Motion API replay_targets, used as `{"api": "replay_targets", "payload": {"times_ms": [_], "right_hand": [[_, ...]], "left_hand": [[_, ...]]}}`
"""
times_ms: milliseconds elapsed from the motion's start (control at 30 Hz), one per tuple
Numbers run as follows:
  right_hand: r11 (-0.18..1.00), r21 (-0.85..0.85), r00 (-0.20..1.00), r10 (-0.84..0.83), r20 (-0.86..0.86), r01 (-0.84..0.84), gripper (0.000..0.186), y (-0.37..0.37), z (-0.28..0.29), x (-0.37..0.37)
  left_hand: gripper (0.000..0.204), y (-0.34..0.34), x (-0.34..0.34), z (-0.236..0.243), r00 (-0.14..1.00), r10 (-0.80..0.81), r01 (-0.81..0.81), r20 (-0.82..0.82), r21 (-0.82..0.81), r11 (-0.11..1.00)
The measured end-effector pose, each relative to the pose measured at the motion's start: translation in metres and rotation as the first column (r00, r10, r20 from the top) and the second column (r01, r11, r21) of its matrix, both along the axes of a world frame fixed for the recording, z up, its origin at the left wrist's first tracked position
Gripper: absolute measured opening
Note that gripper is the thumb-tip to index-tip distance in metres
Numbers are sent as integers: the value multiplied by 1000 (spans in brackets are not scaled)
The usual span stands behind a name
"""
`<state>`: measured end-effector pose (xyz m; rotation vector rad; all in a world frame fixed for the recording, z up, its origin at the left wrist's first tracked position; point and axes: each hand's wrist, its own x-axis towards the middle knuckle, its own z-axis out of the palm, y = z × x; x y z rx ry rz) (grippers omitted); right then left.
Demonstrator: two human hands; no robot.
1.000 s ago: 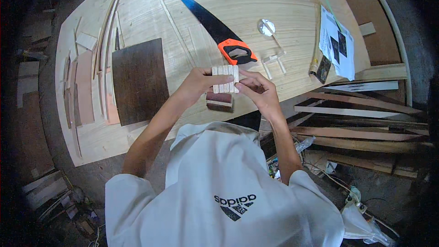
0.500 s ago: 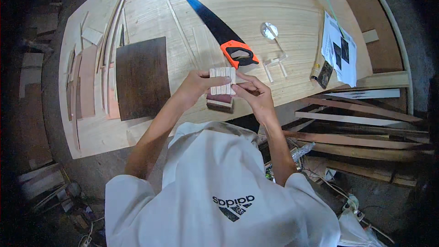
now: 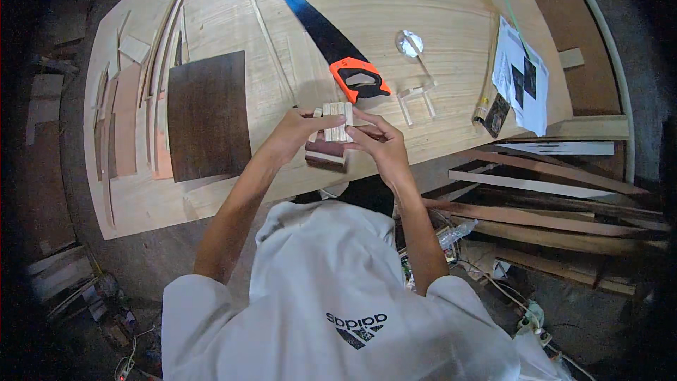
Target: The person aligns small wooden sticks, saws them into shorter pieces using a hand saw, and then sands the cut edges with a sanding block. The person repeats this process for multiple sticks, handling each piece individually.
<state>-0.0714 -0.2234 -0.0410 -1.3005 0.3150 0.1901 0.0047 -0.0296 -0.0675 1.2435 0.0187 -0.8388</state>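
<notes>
A bundle of short pale wooden strips is held between my two hands. My left hand grips its left side, thumb across the face, while my right hand pinches the right side. One strip at the left sits slightly offset. Just below the bundle on the worktable lies a reddish-brown block with a pale layer, partly hidden by the strips. A handsaw with an orange and black handle rests beyond my hands.
A dark board and long offcuts lie at left. Toward the right are a small strip assembly, a round shiny piece, a tube and printed sheets. Long planks fill the space beside the table's right edge.
The view has shifted slightly. The bundle stays between my hands, but its leftmost strip now stands a little apart from the others, and my fingers have moved slightly around it.
</notes>
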Motion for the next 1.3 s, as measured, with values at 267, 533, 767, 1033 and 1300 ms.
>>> {"api": "replay_targets", "payload": {"times_ms": [267, 533, 767, 1033, 1300], "right_hand": [[1000, 21, 994, -17, -109, 19, 42, -10, -68, 39], [938, -344, 999, -38, 7, 38, 40, -14, -125, 68], [952, -296, 995, 89, 40, -73, 38, 7, -75, 69], [961, -275, 995, 59, 77, -36, 36, 36, -8, 45], [970, -233, 985, -26, 172, 66, 36, 49, 12, 25]], "left_hand": [[38, -15, 31, -41, 998, 23, -11, -65, 181, 983], [46, -17, 65, -66, 998, -54, 18, 35, 652, 758], [43, -1, 63, -50, 961, -27, -97, 274, 431, 897], [33, 1, 36, 10, 905, 38, -155, 423, 246, 957], [32, 3, 19, 58, 877, 40, -178, 478, 248, 952]]}}
